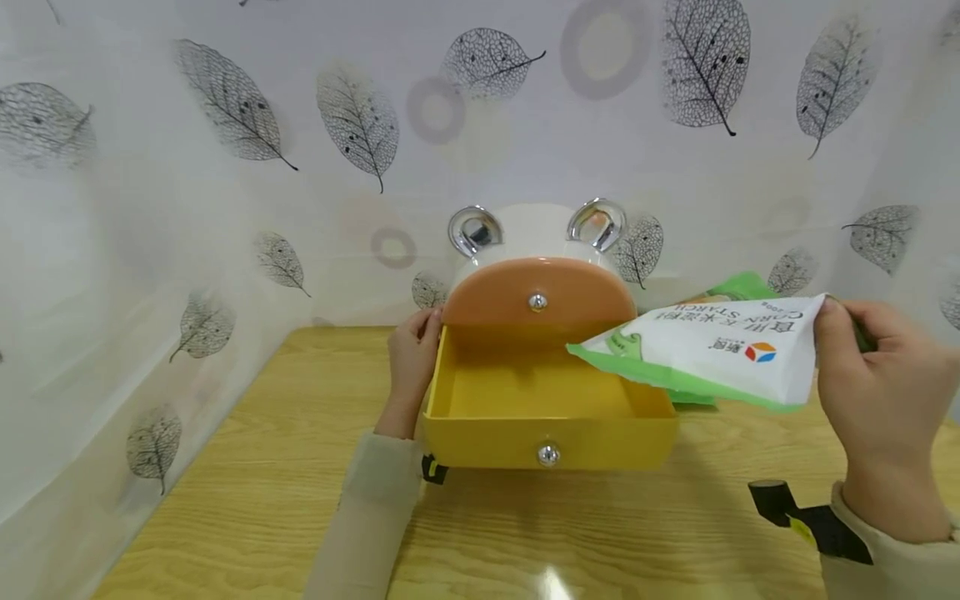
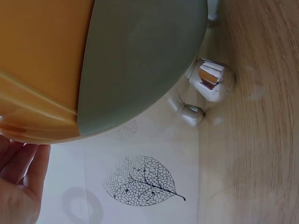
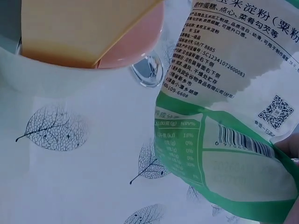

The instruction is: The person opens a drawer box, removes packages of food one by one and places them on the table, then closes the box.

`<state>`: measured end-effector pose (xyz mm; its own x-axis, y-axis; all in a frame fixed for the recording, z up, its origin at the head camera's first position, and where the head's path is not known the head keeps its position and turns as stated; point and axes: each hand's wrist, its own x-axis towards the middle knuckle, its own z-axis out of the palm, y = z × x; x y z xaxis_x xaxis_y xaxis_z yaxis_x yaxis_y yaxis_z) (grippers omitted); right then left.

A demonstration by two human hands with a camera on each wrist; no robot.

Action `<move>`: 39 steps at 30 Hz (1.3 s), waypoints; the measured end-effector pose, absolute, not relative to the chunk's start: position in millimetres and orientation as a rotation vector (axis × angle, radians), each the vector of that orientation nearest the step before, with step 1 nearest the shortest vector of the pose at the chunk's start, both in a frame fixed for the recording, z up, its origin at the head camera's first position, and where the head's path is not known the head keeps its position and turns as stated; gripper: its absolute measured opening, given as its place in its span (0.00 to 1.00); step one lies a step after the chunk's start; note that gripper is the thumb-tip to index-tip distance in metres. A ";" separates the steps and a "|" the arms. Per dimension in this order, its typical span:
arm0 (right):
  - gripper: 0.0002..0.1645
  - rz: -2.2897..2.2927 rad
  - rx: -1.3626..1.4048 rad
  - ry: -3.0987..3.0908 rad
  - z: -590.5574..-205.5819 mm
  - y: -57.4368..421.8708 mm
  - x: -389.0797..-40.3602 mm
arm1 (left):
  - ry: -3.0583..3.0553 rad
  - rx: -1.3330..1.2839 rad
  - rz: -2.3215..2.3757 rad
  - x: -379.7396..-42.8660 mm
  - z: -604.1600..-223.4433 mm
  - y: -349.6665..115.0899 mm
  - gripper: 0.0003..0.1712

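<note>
A small frog-like drawer cabinet [image 1: 536, 225] with a white top and two silver rings stands on the table. Its orange upper drawer [image 1: 495, 292] is closed, and the yellow lower drawer [image 1: 487, 442] is pulled out, its inner floor showing. My left hand [image 1: 412, 358] rests against the cabinet's left side; the left wrist view shows its fingers [image 2: 36, 168] at the rim. On the right, my right hand [image 1: 888, 375] pinches a white and green corn starch bag [image 1: 705, 350] by one end. The bag hangs tilted, overlapping the drawer's right corner in the head view.
More green packaging [image 1: 750, 285] shows behind the bag. The cabinet stands on silver feet [image 2: 212, 79] on a wood-grain table [image 1: 600, 533]. A pale curtain with leaf prints [image 1: 360, 125] closes off the back and left side.
</note>
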<state>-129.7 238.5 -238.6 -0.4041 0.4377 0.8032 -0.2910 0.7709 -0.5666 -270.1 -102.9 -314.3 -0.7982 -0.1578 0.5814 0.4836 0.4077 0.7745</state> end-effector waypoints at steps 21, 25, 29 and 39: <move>0.16 0.858 -0.393 -1.871 -248.1 287.9 -138.3 | -2.068 -0.293 -1.418 -271.4 -315.4 -103.3 0.14; 0.24 0.737 -0.433 -1.948 -247.2 290.4 -140.0 | -2.075 -0.280 -1.411 -271.4 -315.7 -103.4 0.14; 0.25 0.714 -0.426 -2.017 -248.2 292.3 -142.8 | -2.079 -0.274 -1.421 -272.2 -316.5 -104.3 0.14; 0.28 0.732 -0.576 -2.196 -252.3 299.1 -150.0 | -2.078 -0.277 -1.445 -273.9 -316.2 -104.5 0.14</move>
